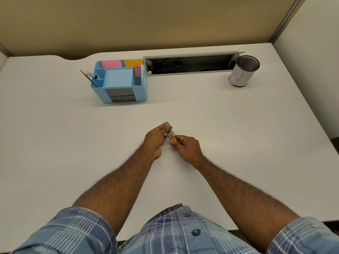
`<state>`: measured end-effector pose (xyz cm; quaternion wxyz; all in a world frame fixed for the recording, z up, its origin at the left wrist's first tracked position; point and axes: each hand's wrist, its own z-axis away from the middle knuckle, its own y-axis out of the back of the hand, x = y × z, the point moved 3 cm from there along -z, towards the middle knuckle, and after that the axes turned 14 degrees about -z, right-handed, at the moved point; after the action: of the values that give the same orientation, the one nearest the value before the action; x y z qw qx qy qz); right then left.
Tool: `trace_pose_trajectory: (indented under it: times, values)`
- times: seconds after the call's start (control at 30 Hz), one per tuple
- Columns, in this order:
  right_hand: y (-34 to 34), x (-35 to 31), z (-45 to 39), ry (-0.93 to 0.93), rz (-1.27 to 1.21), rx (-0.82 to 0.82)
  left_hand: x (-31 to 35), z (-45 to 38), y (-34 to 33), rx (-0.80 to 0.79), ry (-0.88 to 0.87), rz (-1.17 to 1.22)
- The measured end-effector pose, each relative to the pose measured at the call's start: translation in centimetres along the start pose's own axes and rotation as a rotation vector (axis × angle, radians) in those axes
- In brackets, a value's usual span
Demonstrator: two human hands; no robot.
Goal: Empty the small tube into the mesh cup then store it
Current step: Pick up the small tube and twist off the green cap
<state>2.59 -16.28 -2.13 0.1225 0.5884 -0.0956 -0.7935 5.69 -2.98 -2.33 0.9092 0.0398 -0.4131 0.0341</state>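
A small clear tube (172, 136) with brownish contents and a green cap sits between both hands above the middle of the white desk (238, 125). My right hand (185, 145) grips the tube's body from the lower right. My left hand (156, 138) pinches the green cap end with thumb and fingers. The mesh cup (244, 71), black mesh wrapped in white paper with a drawn mark, stands upright at the far right of the desk, well away from both hands. The blue desk organizer (120, 81) stands at the far left-centre.
The organizer holds pink and orange sticky notes, markers, a pencil and a pen. An open cable slot (189, 64) runs along the desk's back edge between organizer and cup. Beige partition walls enclose the desk behind and to the right.
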Motion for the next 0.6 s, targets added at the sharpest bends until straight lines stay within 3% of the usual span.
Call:
trace_pose_trajectory:
  times: [0.33, 0.6]
  values:
    - [-0.1, -0.2, 0.0, 0.009, -0.093, 0.012, 0.4, -0.5, 0.2, -0.040, 0.106, -0.043]
    - [0.2, -0.1, -0.2, 0.010, -0.136, 0.005, 1.4, -1.0, 0.5, -0.076, 0.175, 0.069]
